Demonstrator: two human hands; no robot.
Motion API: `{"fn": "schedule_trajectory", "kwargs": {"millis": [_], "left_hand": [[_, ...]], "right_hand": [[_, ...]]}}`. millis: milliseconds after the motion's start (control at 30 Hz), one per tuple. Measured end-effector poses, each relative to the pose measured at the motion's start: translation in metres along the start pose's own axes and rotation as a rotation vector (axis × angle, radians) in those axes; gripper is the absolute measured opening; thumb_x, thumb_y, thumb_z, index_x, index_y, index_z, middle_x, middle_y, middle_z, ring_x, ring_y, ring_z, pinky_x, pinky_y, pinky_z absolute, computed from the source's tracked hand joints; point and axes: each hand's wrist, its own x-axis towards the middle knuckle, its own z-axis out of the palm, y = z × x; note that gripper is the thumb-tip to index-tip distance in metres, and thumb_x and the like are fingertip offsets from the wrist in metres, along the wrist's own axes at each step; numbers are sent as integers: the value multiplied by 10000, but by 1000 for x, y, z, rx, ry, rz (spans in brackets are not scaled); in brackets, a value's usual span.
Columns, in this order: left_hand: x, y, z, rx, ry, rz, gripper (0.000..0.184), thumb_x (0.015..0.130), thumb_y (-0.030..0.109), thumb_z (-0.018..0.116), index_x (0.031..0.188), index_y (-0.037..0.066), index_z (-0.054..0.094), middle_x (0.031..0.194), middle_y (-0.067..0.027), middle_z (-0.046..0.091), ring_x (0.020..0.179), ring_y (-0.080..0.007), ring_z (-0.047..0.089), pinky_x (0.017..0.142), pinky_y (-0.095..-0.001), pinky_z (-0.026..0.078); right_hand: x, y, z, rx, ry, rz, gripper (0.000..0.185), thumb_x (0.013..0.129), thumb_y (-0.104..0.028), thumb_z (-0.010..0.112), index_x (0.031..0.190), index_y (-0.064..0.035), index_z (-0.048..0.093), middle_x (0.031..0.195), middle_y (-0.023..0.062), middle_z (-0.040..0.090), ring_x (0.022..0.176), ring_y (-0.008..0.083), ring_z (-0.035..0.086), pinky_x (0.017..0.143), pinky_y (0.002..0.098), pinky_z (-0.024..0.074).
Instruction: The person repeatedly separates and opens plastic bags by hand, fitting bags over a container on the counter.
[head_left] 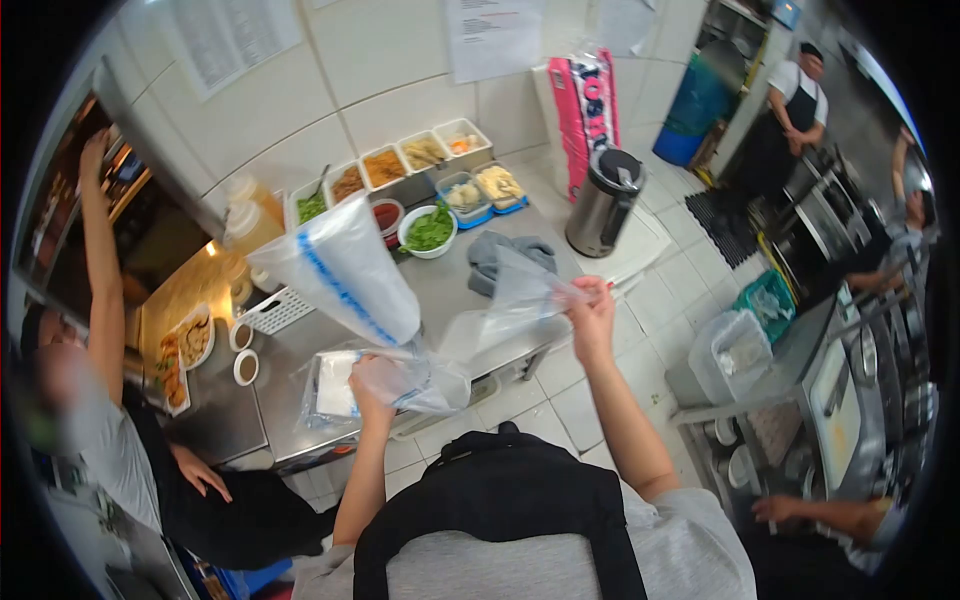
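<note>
In front of me, a roll of clear plastic bags (365, 268) with a blue printed stripe stands tilted over the steel counter. A loose, see-through plastic bag (520, 295) stretches between my hands. The fingers of my right hand (592, 308) pinch its raised right end. Below the roll, my left hand (374, 385) is closed on the bag's crumpled left part; its fingertips are partly covered by the film. Beside my left hand lies a white, flat pack (337, 383) in clear wrapping. A grey cloth (508, 258) lies on the counter behind the stretched bag.
Food tubs (384, 168) line the wall, with a bowl of green leaves (430, 230) before them. A steel jug (604, 205) stands right. At left are sauce cups (245, 367), food trays (195, 338) and a co-worker (120, 440) close by. Other people stand at right.
</note>
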Motion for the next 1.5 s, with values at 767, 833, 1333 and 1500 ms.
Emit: {"fn": "schedule_trajectory", "kwargs": {"millis": [767,833,1333,1500], "left_hand": [[75,-70,-67,-1029,161,-238,46,863,-28,479,907,-26,492,978,-138,590,823,-148,557,742,-238,452],[86,-64,-90,-839,370,-108,53,868,-25,480,912,-35,507,987,-152,599,844,-171,573,777,-253,458],[54,-81,-134,-379,66,-109,323,815,10,506,1135,-33,520,1119,-185,560,1054,-274,531,881,-326,413],[46,-4,-149,-600,-22,-45,360,745,27,589,1104,18,563,1106,-117,573,1041,-230,532,866,-327,418]], "right_hand": [[-217,15,-33,-712,334,-276,136,681,-15,436,763,-23,544,630,10,508,557,78,466,507,235,388],[-230,13,-58,-689,430,-109,136,697,-27,447,779,-43,555,657,11,536,565,80,484,510,229,401],[-122,-63,-22,-139,444,-213,123,837,-144,585,886,-31,575,774,37,609,643,111,579,581,248,459],[-90,-57,33,-177,264,-149,108,843,-120,573,889,-22,574,754,39,611,640,108,585,568,241,458]]}}
